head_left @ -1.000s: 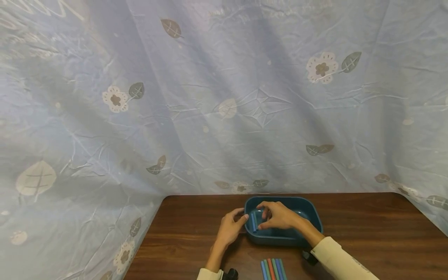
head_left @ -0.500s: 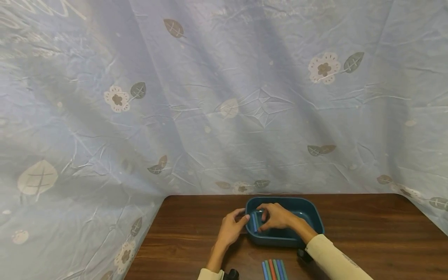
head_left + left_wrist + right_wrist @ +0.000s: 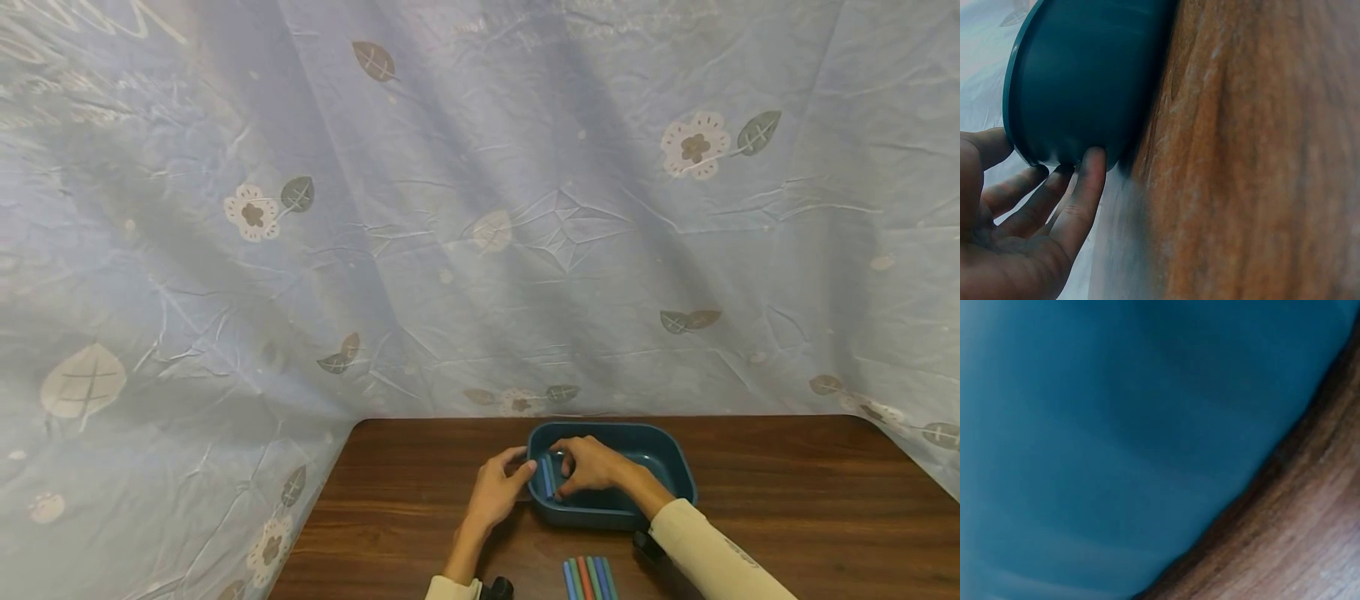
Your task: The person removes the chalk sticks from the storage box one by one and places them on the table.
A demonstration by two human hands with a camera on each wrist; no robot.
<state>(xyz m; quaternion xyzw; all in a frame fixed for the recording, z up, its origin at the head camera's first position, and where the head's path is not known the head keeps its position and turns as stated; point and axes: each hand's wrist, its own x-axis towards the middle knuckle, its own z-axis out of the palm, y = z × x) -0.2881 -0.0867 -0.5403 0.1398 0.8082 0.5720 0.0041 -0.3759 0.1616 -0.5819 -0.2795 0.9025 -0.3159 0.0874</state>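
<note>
In the head view a dark teal plastic basin [image 3: 667, 450] stands on the table. My left hand [image 3: 493, 490] holds its left end, thumb at the rim and fingers against the outer wall. The left wrist view shows those fingertips [image 3: 1092, 159] on the wall [image 3: 1085, 81]. Inside the basin, my right hand [image 3: 596, 465] reaches over two slim blue sticks [image 3: 548, 479] lying side by side by the left wall. Its thumb and forefinger pinch the right-hand one near its ends. The right wrist view has only the basin's blurred outside [image 3: 1116, 425].
In front of the basin lies a row of several slim coloured sticks [image 3: 589, 577], blue, green and red, side by side. The brown wooden table [image 3: 787, 500] extends to both sides. A pale patterned sheet [image 3: 480, 250] hangs behind it.
The right forearm has shifted slightly to the left, and the blue sticks tilt a little differently under the right hand. The left hand stays on the basin.
</note>
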